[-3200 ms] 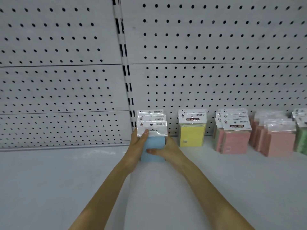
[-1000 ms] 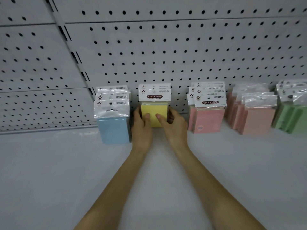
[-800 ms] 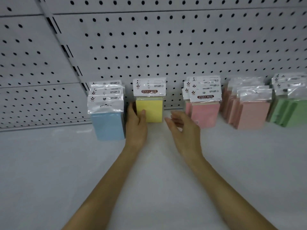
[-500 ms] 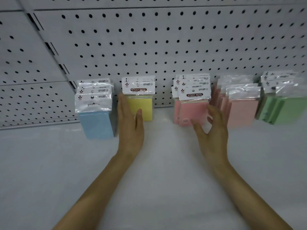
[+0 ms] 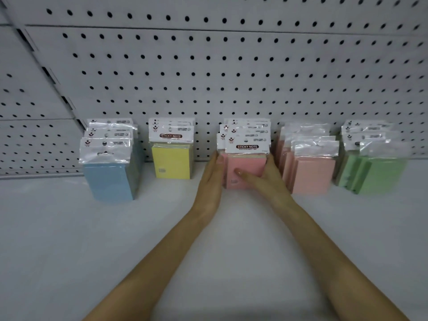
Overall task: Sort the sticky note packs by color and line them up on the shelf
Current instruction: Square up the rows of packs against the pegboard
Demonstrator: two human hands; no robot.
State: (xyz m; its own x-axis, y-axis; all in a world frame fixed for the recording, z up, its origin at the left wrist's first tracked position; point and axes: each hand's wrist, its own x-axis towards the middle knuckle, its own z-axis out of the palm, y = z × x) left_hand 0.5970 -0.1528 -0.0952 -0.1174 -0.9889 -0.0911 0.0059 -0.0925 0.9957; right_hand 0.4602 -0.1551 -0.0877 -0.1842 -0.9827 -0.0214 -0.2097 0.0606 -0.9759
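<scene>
- Two bare forearms come in from the bottom edge and converge toward the middle of the white shelf [image 5: 69,239], which is bare in front.
- Left hand [image 5: 209,184]: flat, fingers straight and together, palm pressed against the left side of the pink stack [image 5: 245,167]. Not curled round anything, just bracing it.
- Right hand [image 5: 266,179]: partly open, cupped round the stack's right side, thumb laid across the lower front face of the front pack. Fingers behind are hidden, so how far they wrap I cannot tell.
- Pink stack sits between the two hands, upright on the shelf, several packs deep. The rear ones sit a little off to the left. Front header card reads "STICKY NOTE".
- Blue stack [image 5: 111,179]: far left, upright, comes furthest forward of the row. Well apart from the hands.
- Yellow stack [image 5: 171,163]: between blue and pink, set further back, close to the wall. Header reads "STICKY NOTE". A gap separates it from the left hand.
- Second pink stack [image 5: 312,172]: just right of the right hand, paler, headers face away or are blank. Touching the hand or not: cannot tell.
- Green stack [image 5: 379,174]: far right, blurred, packs staggered.
- All five stacks stand in one row along the back of the shelf.
- White pegboard wall [image 5: 220,72] behind everything, with a slotted upright at upper left.
</scene>
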